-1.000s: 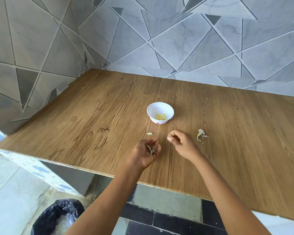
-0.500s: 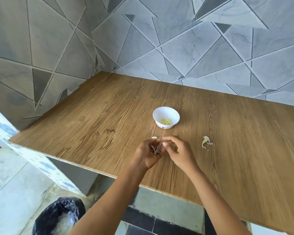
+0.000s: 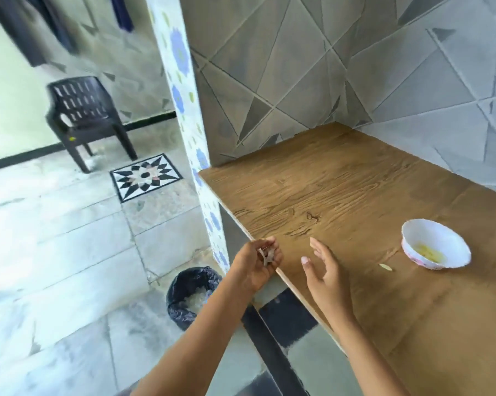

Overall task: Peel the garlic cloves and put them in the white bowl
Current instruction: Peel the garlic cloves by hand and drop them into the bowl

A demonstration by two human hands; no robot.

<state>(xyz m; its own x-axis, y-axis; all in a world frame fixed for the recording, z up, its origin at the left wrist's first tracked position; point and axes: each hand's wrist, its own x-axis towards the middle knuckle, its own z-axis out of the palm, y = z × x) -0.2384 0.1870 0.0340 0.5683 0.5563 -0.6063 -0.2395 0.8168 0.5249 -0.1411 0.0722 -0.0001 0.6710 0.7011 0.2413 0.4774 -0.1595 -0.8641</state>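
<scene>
- Grey triangle-patterned wall tiles (image 3: 355, 67) behind my wooden counter (image 3: 341, 190).
- Blue-flowered tiled pillar (image 3: 181, 81) at its left end.
- Dark plastic chair (image 3: 83, 110) on pale stone floor (image 3: 55, 224), near a star-patterned tile (image 3: 146, 177).
- Black-lined bin (image 3: 189, 295) below me.

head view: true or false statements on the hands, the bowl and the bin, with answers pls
1. The left hand holds garlic skins. True.
2. The right hand grips the white bowl. False: it is open, holds nothing and is apart from the bowl.
3. The white bowl stands upright on the wooden table with yellowish pieces inside. True.
4. The bin stands on the table. False: it is on the floor, below the table's edge.
5. A pale scrap lies on the table beside the bowl, not in it. True.
</scene>
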